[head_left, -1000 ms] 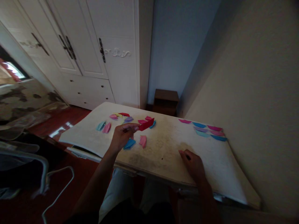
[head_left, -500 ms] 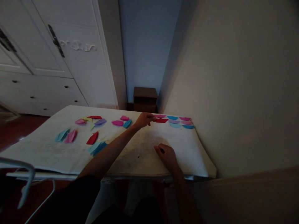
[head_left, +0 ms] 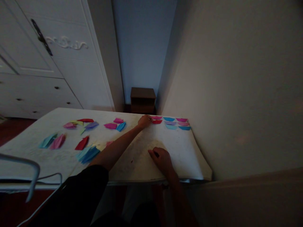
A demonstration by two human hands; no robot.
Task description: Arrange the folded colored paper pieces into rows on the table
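At the far right end of the worn white tabletop (head_left: 142,157), the left hand (head_left: 144,121) reaches forward with its fingertips on or right at a small red folded paper boat (head_left: 157,121); the fingers are curled loosely, though whether they pinch the paper or only press it cannot be told at this size. That red piece lies flat on the table at the left end of a neat cluster of folded paper pieces — a magenta one (head_left: 156,117) just behind it, a blue one (head_left: 169,119) and another magenta one (head_left: 181,119) further right, with a pale lilac one (head_left: 169,123), a light turquoise one (head_left: 170,126), a pink one (head_left: 184,124) and a blue one (head_left: 184,128) in the rows nearer the camera. The right hand (head_left: 161,158) rests on the near part of the tabletop, well apart from the cluster, fingers bent under in a loose fist and holding nothing that shows. Off to the left lie scattered folded pieces — a dark red one (head_left: 82,143), a stack of blue ones (head_left: 88,154), a magenta and blue pair (head_left: 115,126), and a teal and pink pair (head_left: 52,141). Beyond the table stand a small dark brown wooden cabinet (head_left: 143,100) and a white wardrobe (head_left: 47,60); a beige wall (head_left: 236,88) runs along the right.
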